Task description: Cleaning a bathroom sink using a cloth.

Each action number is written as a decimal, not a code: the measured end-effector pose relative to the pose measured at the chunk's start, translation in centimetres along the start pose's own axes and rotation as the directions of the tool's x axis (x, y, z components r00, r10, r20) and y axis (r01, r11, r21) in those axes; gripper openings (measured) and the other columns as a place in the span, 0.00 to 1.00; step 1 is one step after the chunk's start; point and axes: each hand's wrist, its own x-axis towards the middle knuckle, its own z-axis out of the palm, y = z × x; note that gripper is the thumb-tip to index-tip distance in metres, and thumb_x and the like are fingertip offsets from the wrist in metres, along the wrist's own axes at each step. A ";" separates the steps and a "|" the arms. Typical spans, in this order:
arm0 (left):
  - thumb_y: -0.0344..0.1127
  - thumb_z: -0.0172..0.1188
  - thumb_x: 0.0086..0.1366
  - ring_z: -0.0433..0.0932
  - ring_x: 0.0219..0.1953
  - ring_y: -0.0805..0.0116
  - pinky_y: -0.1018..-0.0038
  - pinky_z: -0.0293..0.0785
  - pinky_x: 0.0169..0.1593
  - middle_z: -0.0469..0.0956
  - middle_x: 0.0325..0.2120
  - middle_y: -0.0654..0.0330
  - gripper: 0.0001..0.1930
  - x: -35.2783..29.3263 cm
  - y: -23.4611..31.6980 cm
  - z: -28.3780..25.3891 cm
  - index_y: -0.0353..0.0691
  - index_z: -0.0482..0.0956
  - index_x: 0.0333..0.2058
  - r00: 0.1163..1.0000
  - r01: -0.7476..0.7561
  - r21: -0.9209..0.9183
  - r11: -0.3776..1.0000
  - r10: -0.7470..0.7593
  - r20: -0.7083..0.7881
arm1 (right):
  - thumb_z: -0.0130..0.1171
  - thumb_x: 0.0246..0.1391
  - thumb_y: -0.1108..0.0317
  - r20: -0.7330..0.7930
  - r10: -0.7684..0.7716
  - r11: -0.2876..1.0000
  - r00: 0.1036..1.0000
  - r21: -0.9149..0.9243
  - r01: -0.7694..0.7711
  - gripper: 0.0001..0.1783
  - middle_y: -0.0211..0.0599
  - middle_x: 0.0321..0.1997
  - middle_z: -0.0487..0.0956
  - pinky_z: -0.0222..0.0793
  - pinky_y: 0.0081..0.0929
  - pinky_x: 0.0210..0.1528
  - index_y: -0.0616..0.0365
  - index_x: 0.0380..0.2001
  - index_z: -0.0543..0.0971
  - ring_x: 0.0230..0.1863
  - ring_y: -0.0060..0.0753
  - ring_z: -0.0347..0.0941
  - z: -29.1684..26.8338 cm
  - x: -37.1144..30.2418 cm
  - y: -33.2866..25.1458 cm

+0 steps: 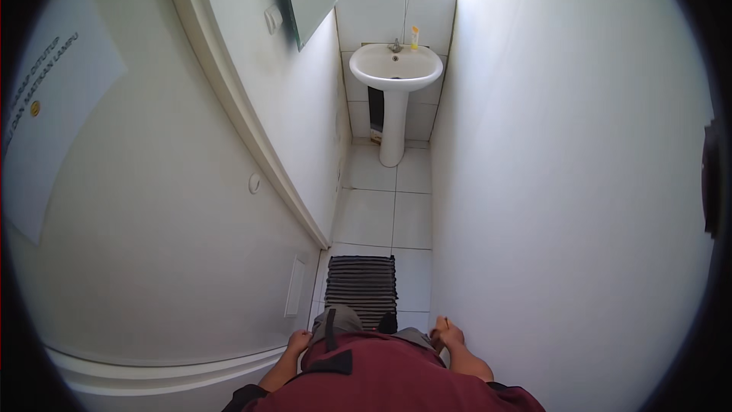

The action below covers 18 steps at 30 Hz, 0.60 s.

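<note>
My left hand (300, 339) hangs low beside my hip, near the grey shorts (341, 319) and the white door. Its fingers are small and partly hidden, so their pose does not show. On the other side my right hand (447, 332) hangs close to the right wall, its fingers curled in. Whatever it may hold is too small to make out. A dark red shirt (374, 370) with black straps covers my body between the two arms. Ahead of my feet lies a dark striped mat (361, 282).
A white pedestal sink (396, 76) with a metal tap (396, 46) and a yellow-white tube (415, 37) stands at the far end. On the left are a white door (168, 259), a mirror (311, 19) and a light switch (273, 20). A plain wall (549, 183) runs along the right.
</note>
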 end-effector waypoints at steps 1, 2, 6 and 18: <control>0.48 0.57 0.58 0.81 0.42 0.51 0.62 0.74 0.46 0.82 0.35 0.46 0.20 1.1 1.7 -0.1 0.36 0.83 0.38 0.999 -0.023 -0.009 1.000 0.023 -0.029 | 0.56 0.55 0.52 -0.032 -0.042 0.997 0.999 0.069 0.044 0.27 0.46 0.54 0.78 0.68 0.39 0.58 0.52 0.56 0.74 0.58 0.46 0.72 -1.1 1.3 -3.0; 0.48 0.58 0.58 0.81 0.42 0.52 0.62 0.74 0.46 0.83 0.35 0.47 0.20 2.1 3.2 0.0 0.36 0.83 0.38 0.997 -0.053 -0.024 0.998 0.052 -0.065 | 0.58 0.53 0.54 -0.112 -0.147 0.989 0.983 0.017 0.150 0.26 0.46 0.51 0.79 0.69 0.39 0.56 0.52 0.53 0.76 0.56 0.47 0.74 -2.0 2.6 -5.7; 0.50 0.59 0.56 0.81 0.42 0.52 0.63 0.74 0.47 0.83 0.36 0.47 0.22 7.7 8.3 -0.3 0.36 0.83 0.39 0.992 -0.073 -0.007 0.997 0.073 0.099 | 0.63 0.47 0.61 -0.282 -0.341 0.929 0.897 0.044 0.367 0.20 0.47 0.44 0.82 0.71 0.39 0.52 0.55 0.45 0.80 0.48 0.49 0.77 -4.4 8.4 -15.3; 0.59 0.59 0.52 0.80 0.44 0.47 0.60 0.74 0.48 0.81 0.40 0.44 0.30 32.8 25.8 -4.0 0.36 0.83 0.39 0.891 -0.382 0.318 0.868 0.255 0.376 | 0.55 0.46 0.79 -0.104 0.036 0.499 0.994 0.863 0.072 0.19 0.31 0.32 0.78 0.70 0.29 0.27 0.52 0.44 0.74 0.30 0.29 0.76 -16.0 16.8 -35.6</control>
